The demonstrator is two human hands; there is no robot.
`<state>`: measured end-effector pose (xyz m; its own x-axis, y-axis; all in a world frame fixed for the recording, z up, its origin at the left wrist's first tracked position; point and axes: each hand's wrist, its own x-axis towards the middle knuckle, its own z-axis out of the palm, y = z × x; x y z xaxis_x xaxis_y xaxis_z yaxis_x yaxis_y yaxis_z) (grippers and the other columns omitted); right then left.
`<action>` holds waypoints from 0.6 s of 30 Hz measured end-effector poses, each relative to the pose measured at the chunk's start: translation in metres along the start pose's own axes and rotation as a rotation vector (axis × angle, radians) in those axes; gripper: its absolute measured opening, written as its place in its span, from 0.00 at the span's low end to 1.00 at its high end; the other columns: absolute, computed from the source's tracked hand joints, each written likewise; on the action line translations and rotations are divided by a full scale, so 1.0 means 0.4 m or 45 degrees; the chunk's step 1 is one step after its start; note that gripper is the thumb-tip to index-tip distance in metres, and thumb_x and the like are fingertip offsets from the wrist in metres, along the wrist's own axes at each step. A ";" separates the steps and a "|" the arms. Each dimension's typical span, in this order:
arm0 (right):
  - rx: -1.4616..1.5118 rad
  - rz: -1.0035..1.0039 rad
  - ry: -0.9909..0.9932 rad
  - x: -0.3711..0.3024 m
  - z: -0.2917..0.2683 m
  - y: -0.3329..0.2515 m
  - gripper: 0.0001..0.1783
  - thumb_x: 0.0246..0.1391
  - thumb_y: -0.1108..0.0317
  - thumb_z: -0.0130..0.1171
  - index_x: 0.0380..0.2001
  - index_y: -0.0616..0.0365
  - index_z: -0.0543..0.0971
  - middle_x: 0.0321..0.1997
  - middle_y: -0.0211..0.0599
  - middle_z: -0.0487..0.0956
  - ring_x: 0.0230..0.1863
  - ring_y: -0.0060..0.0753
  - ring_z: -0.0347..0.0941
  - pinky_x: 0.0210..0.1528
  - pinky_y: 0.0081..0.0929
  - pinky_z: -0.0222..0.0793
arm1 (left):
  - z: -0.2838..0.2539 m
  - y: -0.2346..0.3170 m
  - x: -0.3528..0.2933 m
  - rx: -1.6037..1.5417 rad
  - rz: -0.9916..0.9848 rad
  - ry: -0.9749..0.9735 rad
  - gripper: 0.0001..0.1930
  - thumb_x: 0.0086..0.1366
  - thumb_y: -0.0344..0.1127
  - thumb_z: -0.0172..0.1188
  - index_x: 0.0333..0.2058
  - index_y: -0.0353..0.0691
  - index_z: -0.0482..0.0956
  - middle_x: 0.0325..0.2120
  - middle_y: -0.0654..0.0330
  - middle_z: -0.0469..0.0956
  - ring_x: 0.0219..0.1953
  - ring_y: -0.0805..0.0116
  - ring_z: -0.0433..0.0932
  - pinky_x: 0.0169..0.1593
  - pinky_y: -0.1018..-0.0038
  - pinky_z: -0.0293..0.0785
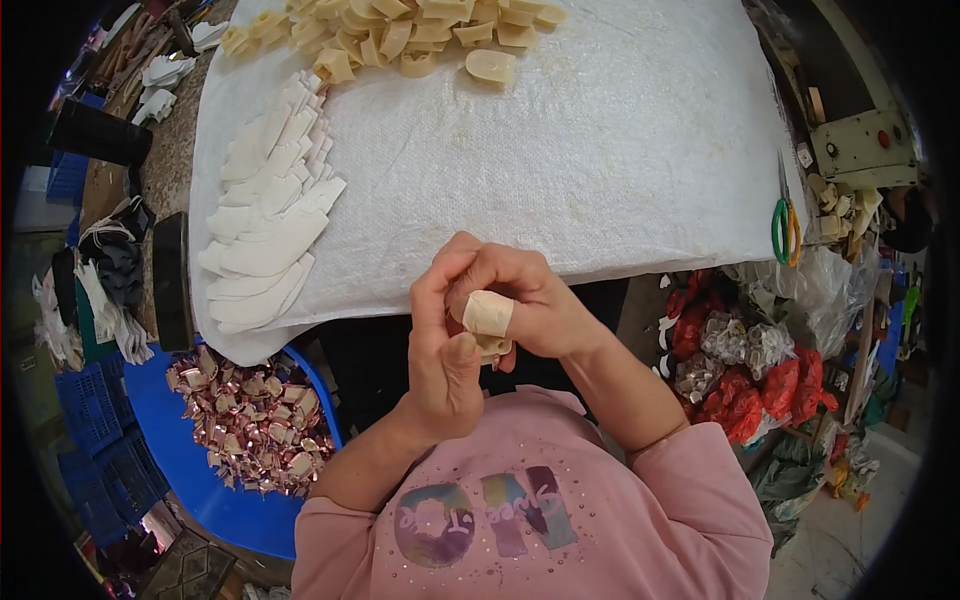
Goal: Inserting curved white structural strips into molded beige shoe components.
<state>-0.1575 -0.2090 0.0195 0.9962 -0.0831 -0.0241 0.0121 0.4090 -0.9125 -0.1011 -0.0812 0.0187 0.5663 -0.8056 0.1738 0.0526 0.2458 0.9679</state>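
In front of my chest, just off the table's near edge, my two hands are closed together around a small beige shoe heel (pixel 494 345). My left hand (pixel 443 340) has its thumb up against the heel from the left. Curled over it from the right is my right hand (pixel 527 300). A beige, tape-like band (pixel 488 313) shows at the right thumb, above the heel. The fingers hide most of the piece. Beyond my hands, many similar beige heels (pixel 490 67) are heaped at the far side. Overlapping white cut pieces (pixel 265 240) lie fanned out on the left.
A white woven sheet (pixel 520 170) covers the table. Green-and-orange-handled scissors (pixel 786 225) lie at its right edge. At lower left, a blue basin (pixel 235 515) holds shiny pink pieces (pixel 255 420). Red and clear plastic bags (pixel 760 390) crowd the right side.
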 end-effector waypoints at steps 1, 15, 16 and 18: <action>-0.050 -0.084 0.048 -0.003 0.005 0.018 0.06 0.54 0.68 0.53 0.30 0.60 0.72 0.40 0.36 0.69 0.23 0.18 0.70 0.15 0.12 0.67 | 0.001 0.001 -0.004 -0.001 -0.001 -0.002 0.35 0.67 0.57 0.36 0.58 0.30 0.45 0.39 0.53 0.67 0.26 0.77 0.70 0.26 0.82 0.68; -0.359 -0.555 0.233 -0.008 0.064 0.080 0.19 0.58 0.69 0.43 0.53 0.59 0.67 0.51 0.41 0.67 0.49 0.38 0.63 0.54 0.31 0.57 | 0.012 0.016 0.016 0.050 -0.001 0.383 0.21 0.68 0.40 0.38 0.55 0.34 0.56 0.38 0.59 0.66 0.38 0.76 0.65 0.44 0.78 0.63; -0.482 -0.642 0.231 -0.001 0.056 0.083 0.19 0.58 0.69 0.43 0.53 0.59 0.67 0.49 0.40 0.68 0.47 0.38 0.64 0.52 0.30 0.58 | 0.010 0.008 0.014 0.149 0.049 0.401 0.22 0.68 0.41 0.38 0.55 0.34 0.56 0.38 0.59 0.66 0.38 0.76 0.65 0.44 0.78 0.63; -0.605 -0.730 0.228 0.004 0.053 0.082 0.19 0.58 0.70 0.44 0.53 0.59 0.67 0.46 0.40 0.69 0.44 0.38 0.66 0.50 0.30 0.59 | 0.003 -0.011 0.010 0.248 0.100 0.418 0.22 0.68 0.42 0.39 0.55 0.34 0.55 0.38 0.59 0.66 0.38 0.76 0.65 0.44 0.78 0.63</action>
<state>-0.1538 -0.1765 -0.0019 0.8156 -0.3272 0.4773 0.4443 -0.1743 -0.8787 -0.1003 -0.0861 0.0155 0.7973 -0.5652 0.2118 -0.1405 0.1676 0.9758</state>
